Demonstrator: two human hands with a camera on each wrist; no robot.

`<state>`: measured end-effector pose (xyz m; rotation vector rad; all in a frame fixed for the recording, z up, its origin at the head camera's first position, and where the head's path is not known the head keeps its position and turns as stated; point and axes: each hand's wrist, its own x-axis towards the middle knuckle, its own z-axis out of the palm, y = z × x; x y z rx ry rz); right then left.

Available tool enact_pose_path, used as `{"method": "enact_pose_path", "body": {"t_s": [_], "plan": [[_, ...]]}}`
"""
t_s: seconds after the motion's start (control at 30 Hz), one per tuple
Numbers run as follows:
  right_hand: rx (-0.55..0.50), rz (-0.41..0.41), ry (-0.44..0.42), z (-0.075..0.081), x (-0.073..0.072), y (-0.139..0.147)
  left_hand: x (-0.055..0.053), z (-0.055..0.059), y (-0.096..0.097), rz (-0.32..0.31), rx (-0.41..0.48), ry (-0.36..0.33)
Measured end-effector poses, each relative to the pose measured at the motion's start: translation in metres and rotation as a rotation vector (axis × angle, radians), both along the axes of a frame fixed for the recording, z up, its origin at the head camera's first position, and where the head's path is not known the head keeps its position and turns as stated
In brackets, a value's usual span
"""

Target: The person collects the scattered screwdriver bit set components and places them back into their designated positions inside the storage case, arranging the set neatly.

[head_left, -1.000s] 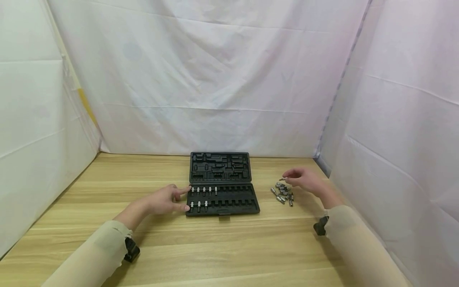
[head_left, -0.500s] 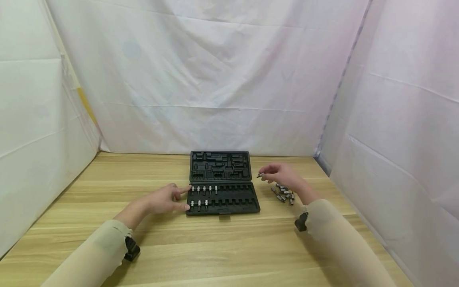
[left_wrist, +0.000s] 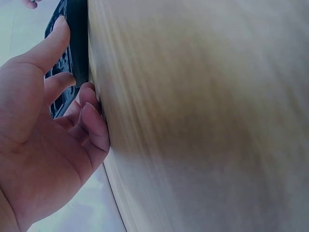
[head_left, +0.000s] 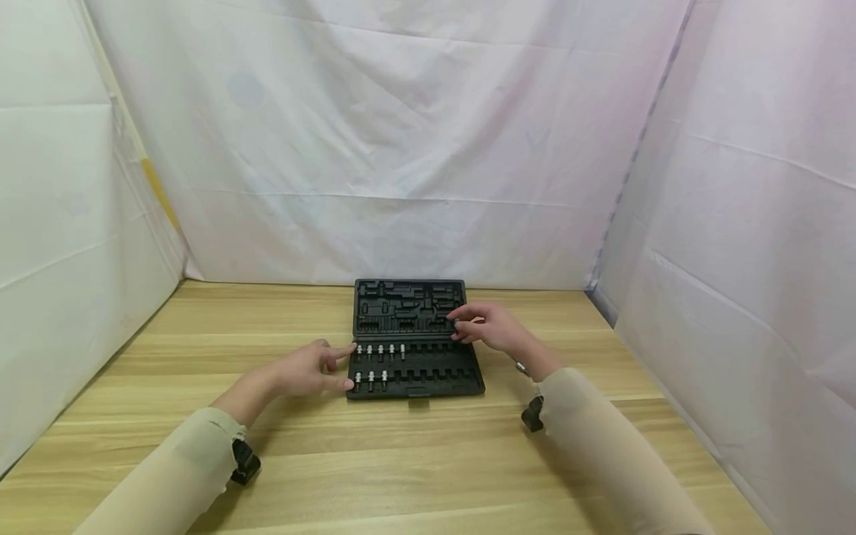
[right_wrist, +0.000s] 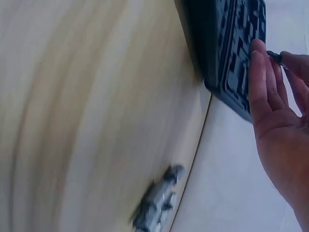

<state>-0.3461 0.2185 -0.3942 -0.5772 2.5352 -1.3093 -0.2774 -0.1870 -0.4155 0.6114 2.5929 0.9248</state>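
A black socket case (head_left: 433,363) lies unfolded on the wooden table, its moulded lid (head_left: 401,306) leaning back. Several silver bit sockets (head_left: 380,351) fill the left of its upper row, and three stand in the lower row. My left hand (head_left: 309,370) touches the case's left edge with thumb and index finger spread apart; its other fingers are loosely bent in the left wrist view. Over the right part of the case, by the lid, my right hand (head_left: 493,329) pinches a small bit socket (right_wrist: 275,57) between thumb and fingertips.
More bit sockets (right_wrist: 155,203) lie in a loose pile on the table, right of the case, mostly hidden behind the right forearm in the head view. White cloth walls (head_left: 401,148) enclose the back and sides of the wooden table (head_left: 401,461).
My right hand has carried the bit socket left from above the pile to over the case's right side. The left hand has stayed at the case's edge.
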Motion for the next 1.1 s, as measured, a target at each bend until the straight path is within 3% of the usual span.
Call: {"method": "enact_pose_path", "body": {"t_s": [0.33,0.63,1.1], "plan": [[-0.043,0.008,0.023,-0.005,-0.001,-0.029,-0.001,0.001,-0.001,-0.004,0.034,-0.013],[-0.086,0.026,-0.012,-0.008,0.001,-0.049,-0.002,-0.001,-0.001,-0.005,0.034,-0.016],[-0.003,0.006,0.036,-0.011,-0.002,-0.063,-0.002,-0.001,-0.001,-0.008,0.025,-0.013]]}}
